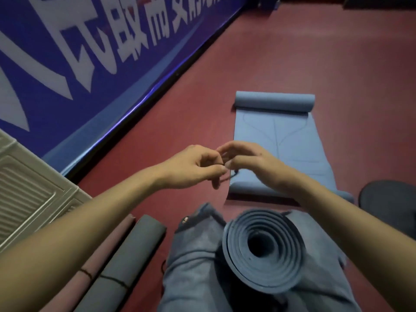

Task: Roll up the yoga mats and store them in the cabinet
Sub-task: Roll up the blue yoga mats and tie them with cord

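Observation:
A rolled dark blue yoga mat [263,251] stands on end between my jeans-clad legs, its spiral end facing up. Above it, my left hand [193,167] and my right hand [243,156] meet fingertip to fingertip and pinch a thin dark string [233,173] between them. Ahead lies a light blue mat [276,143], flat on the red floor with its far end rolled up. Two rolled mats lie at my left, one grey [126,262] and one maroon [99,260], each tied with a dark band.
A blue banner wall [90,64] with white characters runs along the left. A beige ribbed cabinet panel [24,190] sits at the lower left. A dark round object [391,203] lies at the right edge. Red floor [315,52] stretches ahead.

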A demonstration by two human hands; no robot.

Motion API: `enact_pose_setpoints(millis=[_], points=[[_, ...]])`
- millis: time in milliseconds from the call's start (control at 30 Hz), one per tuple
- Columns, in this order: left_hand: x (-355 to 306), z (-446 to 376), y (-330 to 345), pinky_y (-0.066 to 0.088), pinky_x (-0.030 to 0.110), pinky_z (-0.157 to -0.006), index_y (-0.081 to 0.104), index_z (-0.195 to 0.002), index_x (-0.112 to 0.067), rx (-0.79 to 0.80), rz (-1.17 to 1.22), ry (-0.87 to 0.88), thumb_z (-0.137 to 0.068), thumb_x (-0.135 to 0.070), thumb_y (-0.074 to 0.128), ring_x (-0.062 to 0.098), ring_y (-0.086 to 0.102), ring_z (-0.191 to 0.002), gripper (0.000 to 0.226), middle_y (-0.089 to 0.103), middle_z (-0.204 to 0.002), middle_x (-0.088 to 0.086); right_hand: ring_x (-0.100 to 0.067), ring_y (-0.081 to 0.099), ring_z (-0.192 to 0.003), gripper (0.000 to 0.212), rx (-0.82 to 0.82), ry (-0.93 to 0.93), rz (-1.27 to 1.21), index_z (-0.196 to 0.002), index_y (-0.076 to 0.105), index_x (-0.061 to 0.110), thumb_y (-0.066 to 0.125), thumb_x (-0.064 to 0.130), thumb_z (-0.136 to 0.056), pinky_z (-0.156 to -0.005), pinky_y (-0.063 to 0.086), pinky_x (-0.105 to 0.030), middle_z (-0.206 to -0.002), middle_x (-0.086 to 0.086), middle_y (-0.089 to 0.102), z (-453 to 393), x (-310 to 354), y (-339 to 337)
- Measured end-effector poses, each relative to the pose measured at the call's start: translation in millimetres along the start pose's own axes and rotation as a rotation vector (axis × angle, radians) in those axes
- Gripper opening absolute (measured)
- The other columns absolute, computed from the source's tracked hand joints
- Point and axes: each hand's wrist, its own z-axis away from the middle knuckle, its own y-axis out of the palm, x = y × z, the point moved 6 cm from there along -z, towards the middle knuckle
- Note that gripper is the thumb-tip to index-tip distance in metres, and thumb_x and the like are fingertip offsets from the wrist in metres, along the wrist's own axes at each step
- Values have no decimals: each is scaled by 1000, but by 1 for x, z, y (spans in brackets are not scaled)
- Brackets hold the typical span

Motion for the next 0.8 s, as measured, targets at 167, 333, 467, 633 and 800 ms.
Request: enact_pose_setpoints(millis=[167,333,467,633,800], points=[[-59,34,10,47,37,-60,71,-80,-25,70,-154,149,-100,-37,65,12,57,-60,24,63,-66,-3,-19,34,-46,60,148,375,-148,-81,66,5,38,53,-103,-52,35,-30,-52,-4,37,89,-1,-3],[-71,45,20,39,27,-52,77,-67,-22,155,-501,19,-100,-67,36,14,48,-43,70,58,-52,9,-19,45,-52,52,232,560,494,-92,77,9,43,46,-106,-50,42,-21,-81,2,78,136,15,-14],[-76,52,38,45,28,-55,68,-63,-18,206,-941,-67,-101,-58,48,10,48,-44,59,57,-50,1,-11,64,-49,25,115,527,808,-85,74,17,63,35,-98,-59,53,-21,-66,11,74,141,35,-21],[-69,69,40,55,32,-74,70,-116,-38,292,-1098,-255,-69,-86,65,16,68,-89,68,74,-92,-12,-24,68,-88,38,123,544,1326,-111,63,19,76,28,-76,-78,60,-40,-96,-2,68,152,12,-23],[-47,85,68,51,36,-78,45,-134,-39,345,-1037,-263,-37,-98,64,17,65,-106,115,66,-114,-17,-19,62,-114,103,197,457,1219,-141,41,31,87,60,-53,-93,54,-34,-129,7,62,174,-26,-14]])
